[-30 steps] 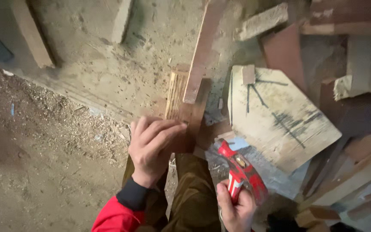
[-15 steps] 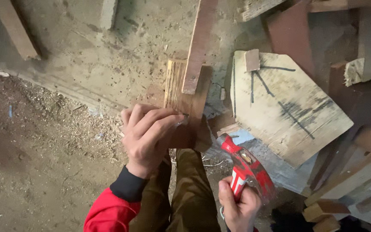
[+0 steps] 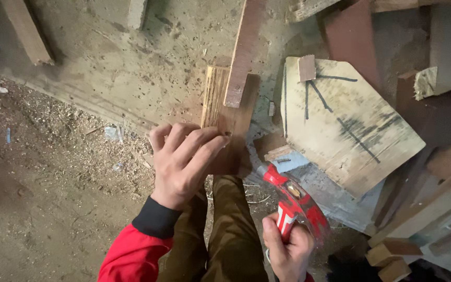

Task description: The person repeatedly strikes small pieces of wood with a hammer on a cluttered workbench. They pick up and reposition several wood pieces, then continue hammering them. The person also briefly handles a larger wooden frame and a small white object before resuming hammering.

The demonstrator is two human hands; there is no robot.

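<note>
Hands unmoved: left [image 3: 186, 162] still presses board [image 3: 229, 112], right [image 3: 288, 253] grips drill [image 3: 293, 203].

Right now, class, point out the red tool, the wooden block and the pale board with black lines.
red tool [image 3: 294, 204], head view, its body.
wooden block [image 3: 220, 104], head view, its grain face.
pale board [image 3: 351, 125], head view, its flat top.

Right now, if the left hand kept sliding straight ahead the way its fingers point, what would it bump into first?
The left hand already rests its fingertips on the small wooden board. Going straight on, it would probably meet the long narrow strip of wood lying across that board's far end, though depth is hard to judge.
</note>
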